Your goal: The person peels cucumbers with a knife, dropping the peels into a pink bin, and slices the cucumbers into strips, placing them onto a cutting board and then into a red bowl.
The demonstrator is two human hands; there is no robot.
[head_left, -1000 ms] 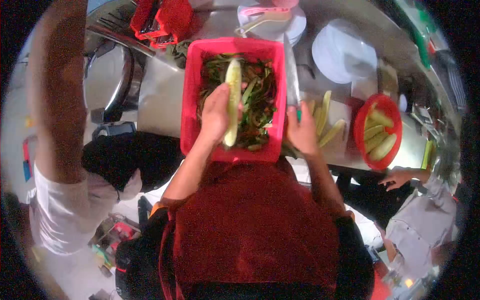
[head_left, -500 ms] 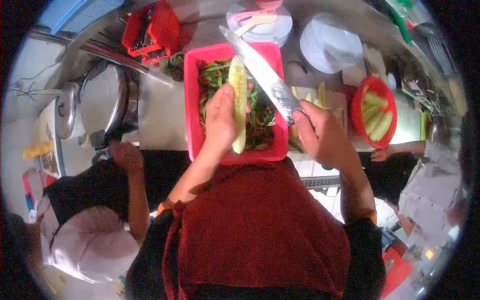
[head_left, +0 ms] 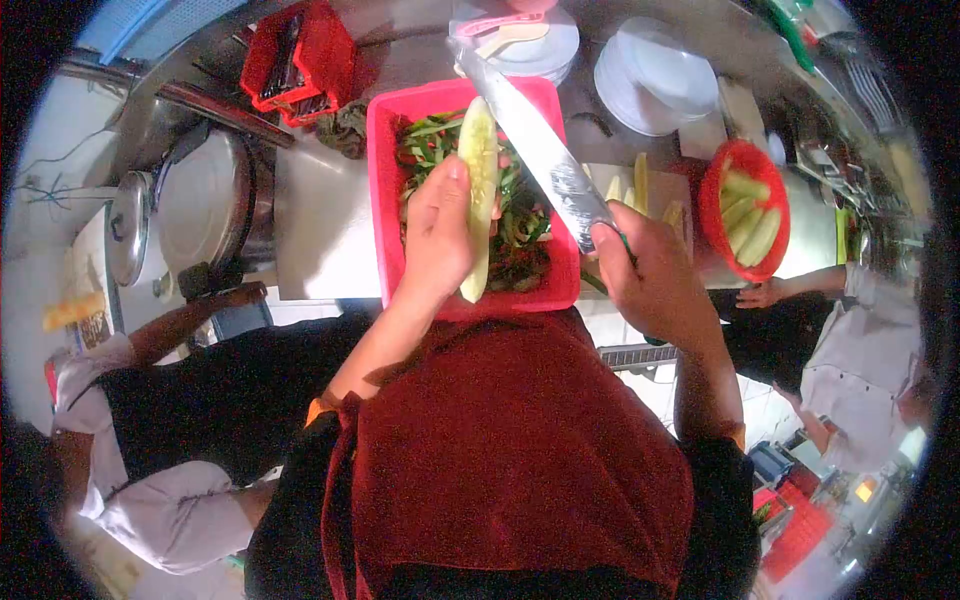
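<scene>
A halved cucumber [head_left: 480, 160], cut face with seeds showing, is gripped upright in my left hand [head_left: 440, 225]. It hangs over a pink tub [head_left: 385, 180] of chopped greens [head_left: 525, 240]. My right hand [head_left: 650, 270] is closed round the handle of a large knife [head_left: 540, 150], whose blade slants up and left over the tub, apart from the cucumber's upper part. Cucumber pieces [head_left: 641, 182] lie on a board [head_left: 665, 190] right of the tub. Further right, a red basket [head_left: 709, 205] holds several pale cucumber lengths [head_left: 760, 237].
White plates [head_left: 655, 85] stand in stacks behind the tub. A red caddy [head_left: 340, 55] of utensils is at the back left, with large round lids [head_left: 205, 200] below it. A person in white [head_left: 170, 510] is at left, another [head_left: 865, 380] at right.
The person at left has shifted, with an arm now reaching toward the lids. My hands keep their holds on the cucumber and knife; the blade has swung slightly more upright. The view has shifted slightly.
</scene>
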